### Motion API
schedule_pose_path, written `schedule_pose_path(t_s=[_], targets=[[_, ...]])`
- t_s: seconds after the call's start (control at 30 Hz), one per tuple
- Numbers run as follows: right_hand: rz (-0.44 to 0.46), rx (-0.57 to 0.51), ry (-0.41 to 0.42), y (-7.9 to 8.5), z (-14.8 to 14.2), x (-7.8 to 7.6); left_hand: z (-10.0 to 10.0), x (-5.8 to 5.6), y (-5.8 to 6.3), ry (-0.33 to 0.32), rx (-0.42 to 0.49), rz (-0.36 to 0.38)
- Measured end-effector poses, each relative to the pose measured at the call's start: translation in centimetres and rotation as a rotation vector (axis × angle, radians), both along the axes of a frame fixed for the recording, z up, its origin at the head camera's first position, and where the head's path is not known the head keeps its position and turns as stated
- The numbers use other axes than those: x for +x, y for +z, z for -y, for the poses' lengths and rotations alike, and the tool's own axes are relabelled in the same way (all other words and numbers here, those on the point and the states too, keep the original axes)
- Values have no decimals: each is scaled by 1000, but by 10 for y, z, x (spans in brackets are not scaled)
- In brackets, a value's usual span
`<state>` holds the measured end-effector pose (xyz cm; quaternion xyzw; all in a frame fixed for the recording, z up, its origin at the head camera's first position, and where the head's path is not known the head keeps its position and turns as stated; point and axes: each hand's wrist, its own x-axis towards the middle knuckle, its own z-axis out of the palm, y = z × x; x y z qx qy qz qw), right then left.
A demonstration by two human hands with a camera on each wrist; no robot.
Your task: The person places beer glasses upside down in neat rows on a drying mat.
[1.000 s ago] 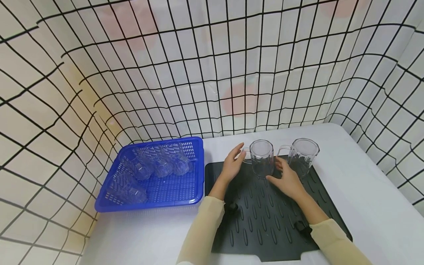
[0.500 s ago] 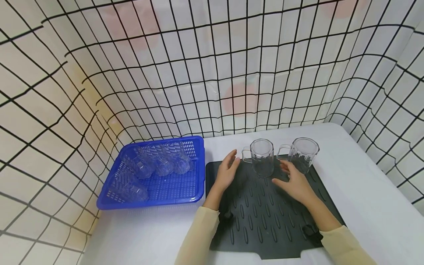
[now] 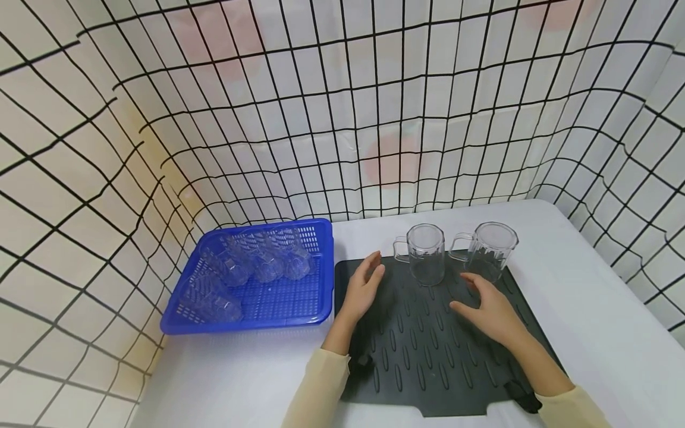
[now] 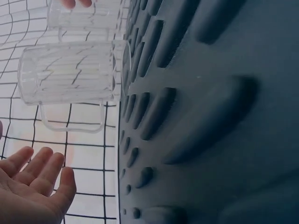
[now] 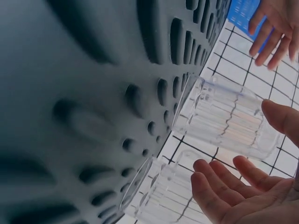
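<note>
Two clear glass mugs stand upside down at the far edge of a dark ridged mat (image 3: 412, 356). The left mug (image 3: 426, 255) has its handle toward the left; the right mug (image 3: 489, 252) also has its handle on the left. My left hand (image 3: 362, 288) hovers above the mat's left side, fingers relaxed, apart from the left mug. Nearest the right mug is my right hand (image 3: 489, 309), in front of it with thumb and fingers spread, holding nothing. In the right wrist view the left mug (image 5: 229, 116) shows beyond the thumb, with a gap I cannot judge.
A blue plastic basket (image 3: 326, 309) stands left of the mat, with several clear glass mugs (image 3: 267, 264) lying in it. A black wire grid (image 3: 396, 119) rises behind and on both sides of the white table (image 3: 605, 333).
Both hands have drawn back from the left mug toward the body, the left one leftward, the right one rightward. The two mugs have stayed where they stood on the mat.
</note>
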<state>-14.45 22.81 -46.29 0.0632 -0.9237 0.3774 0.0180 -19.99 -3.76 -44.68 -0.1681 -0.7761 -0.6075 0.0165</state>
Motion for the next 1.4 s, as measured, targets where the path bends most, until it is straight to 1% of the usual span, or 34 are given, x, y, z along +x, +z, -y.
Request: schedule_pose_path(t_s=[0.03, 0.07, 0.17, 0.2, 0.27, 0.3, 0.4, 0.57, 0.7, 0.77, 0.9, 1.0, 1.07, 1.3, 1.4], targets=[[-4, 5, 0, 1, -1, 1, 1, 1, -1, 0, 5, 0], [-7, 9, -1, 1, -2, 3, 1, 0, -6, 2, 9, 6], [-15, 20, 1, 3, -5, 7, 4, -4, -24, 0, 9, -5], [-13, 23, 1, 3, -6, 8, 4, -2, -25, -2, 10, -3], [-9, 29, 1, 2, -8, 11, 6, 1, -23, -10, 5, -7], [-10, 34, 1, 1, -9, 12, 7, 5, -19, -16, -2, -12], [-14, 57, -3, -1, -11, 17, 8, 16, -2, -22, -14, -2], [-32, 104, -21, -5, -14, 25, 13, 23, 2, -10, -37, -32], [-28, 118, -25, -6, -15, 31, 16, 29, 7, -16, -36, -36], [-20, 125, -18, -6, -17, 33, 17, 32, 10, -25, -33, -32], [-3, 157, 28, -9, -24, 36, 20, 38, 13, -47, -29, -21], [19, 185, 60, -12, -31, 38, 22, 42, 13, -53, -30, -20], [45, 198, 69, -14, -35, 39, 23, 44, 11, -49, -30, -25], [117, 254, 58, -20, -46, 43, 28, 37, -24, -22, -30, -40], [131, 298, 62, -27, -50, 43, 32, 39, -29, -24, -41, -55]])
